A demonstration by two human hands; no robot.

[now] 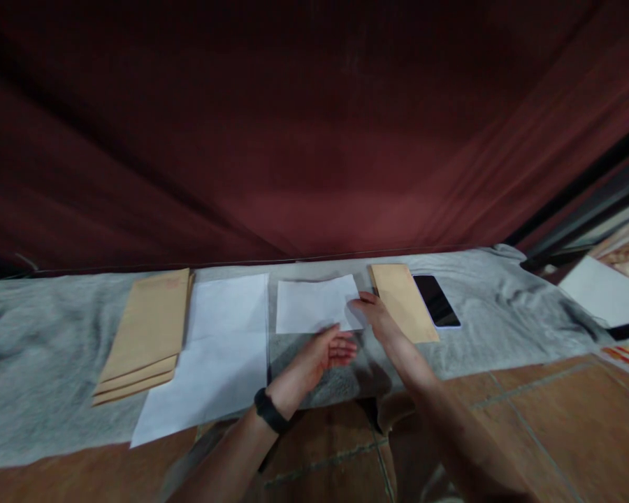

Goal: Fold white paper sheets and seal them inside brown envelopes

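Observation:
A white sheet of paper [314, 306], which looks folded to about half the size of the larger sheets, lies on the grey cloth in front of me. My right hand [373, 313] pinches its right edge, thumb on top and fingers partly hidden at the side. Just below the lower edge is my left hand [331, 353], palm turned inward, fingers loosely bent and holding nothing; its thumb tip is close to the paper. Larger white sheets [223, 349] lie to the left. Right of my right hand is a brown envelope [406, 300], with another edge showing beneath it.
A fanned stack of brown envelopes [149, 314] overlaps the large sheets at left. A dark-screened phone [437, 300] lies beside the right envelope. Grey cloth [503, 307] covers the surface, a dark red curtain [314, 161] hangs behind, and tiled floor [550, 412] is below.

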